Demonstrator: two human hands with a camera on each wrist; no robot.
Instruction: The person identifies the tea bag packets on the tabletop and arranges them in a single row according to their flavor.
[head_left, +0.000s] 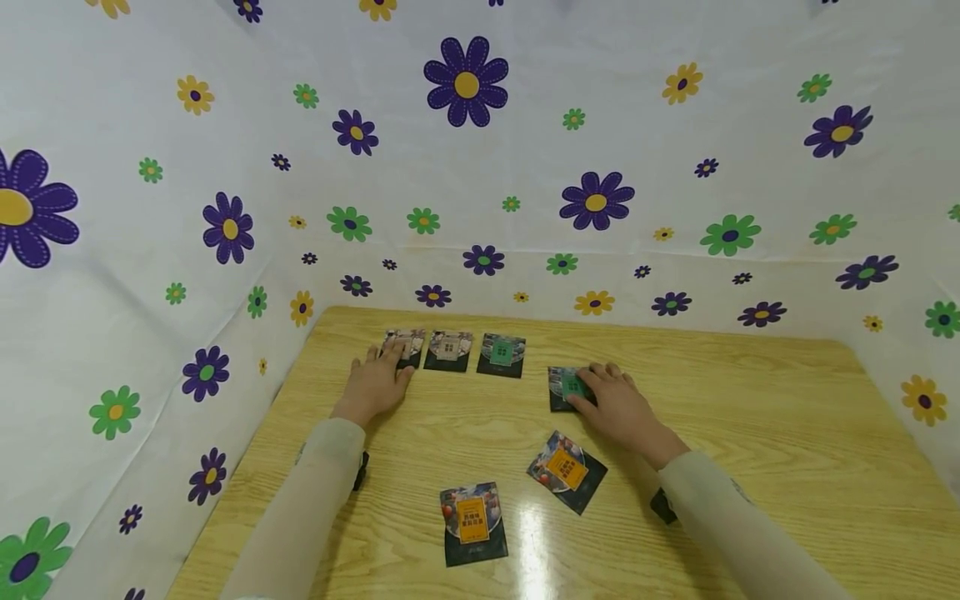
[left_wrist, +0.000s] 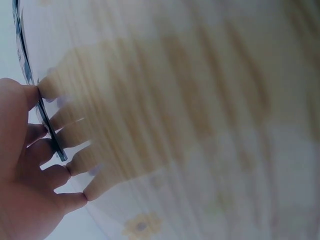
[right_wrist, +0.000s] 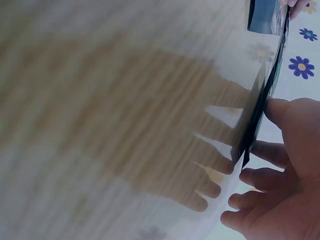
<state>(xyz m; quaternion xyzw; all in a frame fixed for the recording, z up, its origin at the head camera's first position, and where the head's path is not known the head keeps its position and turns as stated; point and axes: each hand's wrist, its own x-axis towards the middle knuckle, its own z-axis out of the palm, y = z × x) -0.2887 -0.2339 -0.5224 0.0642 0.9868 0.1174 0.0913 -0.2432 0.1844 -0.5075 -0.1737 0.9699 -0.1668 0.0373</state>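
Observation:
At the far left of the table, the left hand point(head_left: 377, 385) rests its fingertips on a flat sachet with a pinkish label point(head_left: 408, 353), covering part of it. That sachet shows as a thin dark edge point(left_wrist: 46, 112) in the left wrist view, with the thumb and fingers around it. Right of centre, the right hand point(head_left: 618, 408) lies over the right side of a green-labelled sachet point(head_left: 558, 392). Its thumb and index finger touch the sachet's top, and the other fingers extend past its far side. Edge-on in the right wrist view, this sachet point(right_wrist: 255, 120) lies close over the glossy tabletop.
Beside the left hand, another pink-labelled sachet point(head_left: 448, 352) and a green-labelled one point(head_left: 502, 356) continue a back row. Nearer lie two orange-labelled sachets, one tilted point(head_left: 567, 472) and one straighter point(head_left: 475, 525). Flower-printed cloth point(head_left: 517, 167) walls in the wooden table point(head_left: 750, 433).

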